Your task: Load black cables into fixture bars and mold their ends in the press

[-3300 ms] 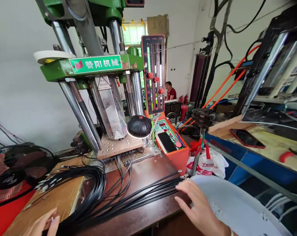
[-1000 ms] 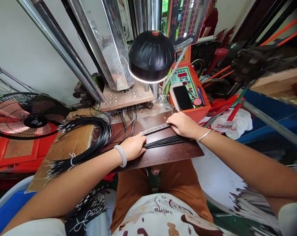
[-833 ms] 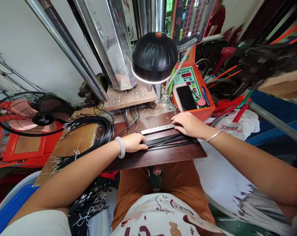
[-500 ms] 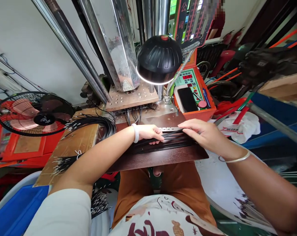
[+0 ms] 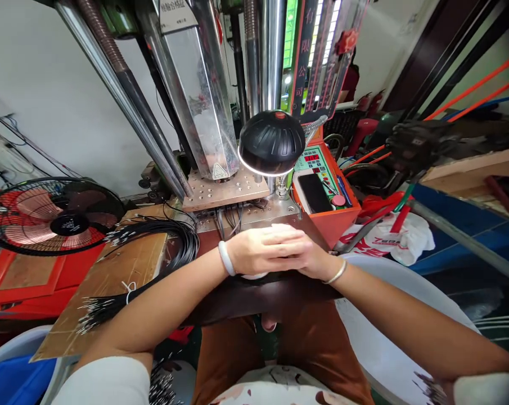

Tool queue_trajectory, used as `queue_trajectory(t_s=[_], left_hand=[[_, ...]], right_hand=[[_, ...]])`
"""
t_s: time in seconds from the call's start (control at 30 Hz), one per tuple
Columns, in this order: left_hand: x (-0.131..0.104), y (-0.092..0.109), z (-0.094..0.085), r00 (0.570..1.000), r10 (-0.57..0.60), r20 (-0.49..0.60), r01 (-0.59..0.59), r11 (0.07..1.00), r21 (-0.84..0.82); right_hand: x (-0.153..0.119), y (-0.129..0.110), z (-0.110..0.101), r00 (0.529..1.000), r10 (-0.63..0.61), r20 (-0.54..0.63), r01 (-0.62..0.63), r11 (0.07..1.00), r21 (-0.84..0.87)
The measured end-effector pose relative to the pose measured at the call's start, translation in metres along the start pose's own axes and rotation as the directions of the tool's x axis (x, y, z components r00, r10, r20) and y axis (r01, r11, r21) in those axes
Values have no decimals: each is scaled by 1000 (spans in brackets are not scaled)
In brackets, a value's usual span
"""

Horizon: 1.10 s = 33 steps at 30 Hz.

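Note:
My left hand (image 5: 265,250) and my right hand (image 5: 311,259) meet above the dark brown board (image 5: 241,301), at the front of a metal press. The left fingers lie over the right hand, and the right fingers are mostly hidden behind them. Whatever is under or between the palms cannot be made out; a small pale rounded edge (image 5: 255,276) shows beneath the left hand. To the left, a coiled bundle of black cables (image 5: 187,239) and a tied bundle with silvery ends (image 5: 104,306) rest on a wooden board (image 5: 79,281).
A black lamp (image 5: 272,142) hangs over the work spot. Behind it stands the press plate (image 5: 226,191). An orange control box (image 5: 342,216) with a phone (image 5: 314,192) is at right. A fan (image 5: 68,222) stands at left, and a white tub (image 5: 376,337) is at lower right.
My hands were apart, holding black strands over the board; now they have come together, the left over the right. The view has shifted, and the strands are hidden from sight.

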<state>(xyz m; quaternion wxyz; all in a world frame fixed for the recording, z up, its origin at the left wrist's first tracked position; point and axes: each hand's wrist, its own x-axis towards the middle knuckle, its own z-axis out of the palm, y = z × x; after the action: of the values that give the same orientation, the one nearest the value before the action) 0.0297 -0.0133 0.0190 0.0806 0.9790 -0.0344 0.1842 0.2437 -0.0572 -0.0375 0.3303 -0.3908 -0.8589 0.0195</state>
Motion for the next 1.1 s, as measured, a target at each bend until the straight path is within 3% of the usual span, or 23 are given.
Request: queue_trajectory(t_s=[0.03, 0.07, 0.1, 0.17, 0.2, 0.23, 0.33, 0.47, 0.53, 0.57, 0.67, 0.73, 0.8, 0.93, 1.0, 1.1], left_hand=[[1, 0, -1, 998, -4, -61, 2, 999, -35], [0, -2, -2, 980, -99, -172, 88, 993, -73], [-2, -6, -4, 920, -253, -300, 224, 966, -130], [-10, -17, -6, 704, -544, -456, 467, 839, -279], [-14, -23, -5, 625, -630, -461, 538, 776, -330], [-19, -29, -2, 588, -681, -436, 585, 731, -351], [-28, -43, 11, 587, -740, -329, 667, 672, -321], [-30, -49, 24, 529, -793, -300, 651, 607, -456], [-28, -48, 22, 526, -803, -281, 614, 587, -527], [-27, -48, 19, 546, -792, -273, 602, 597, -531], [-26, -47, 9, 621, -735, -271, 584, 665, -465], [-26, -46, 4, 645, -712, -278, 597, 697, -398], [-27, -43, 4, 651, -701, -291, 639, 713, -288], [-28, -31, 15, 641, -727, -247, 721, 680, -131], [-27, -24, 22, 644, -715, -271, 716, 689, -117], [-27, -15, 34, 630, -668, -396, 687, 717, -116]], right_hand=[[4, 1, 4, 999, 34, 43, -32, 999, -29], [6, 3, 8, 991, 94, 95, -85, 992, -92], [6, 5, 11, 976, 161, 150, -137, 978, -158], [4, 9, 15, 934, 244, 262, -185, 956, -228], [3, 11, 17, 924, 230, 306, -163, 960, -228], [3, 13, 18, 924, 195, 330, -130, 969, -210], [7, 17, 22, 934, 125, 334, -90, 989, -118], [29, 19, 26, 947, 210, 244, -266, 938, 223], [41, 19, 30, 919, 272, 285, -381, 799, 466], [47, 19, 31, 891, 297, 344, -447, 707, 548], [54, 19, 35, 797, 355, 488, -603, 490, 629], [52, 18, 36, 786, 383, 486, -617, 429, 660], [45, 18, 36, 821, 414, 395, -565, 480, 671], [28, 16, 32, 919, 386, 80, -375, 793, 481], [21, 13, 28, 935, 356, 14, -331, 854, 403], [12, 8, 20, 947, 321, -19, -294, 887, 355]])
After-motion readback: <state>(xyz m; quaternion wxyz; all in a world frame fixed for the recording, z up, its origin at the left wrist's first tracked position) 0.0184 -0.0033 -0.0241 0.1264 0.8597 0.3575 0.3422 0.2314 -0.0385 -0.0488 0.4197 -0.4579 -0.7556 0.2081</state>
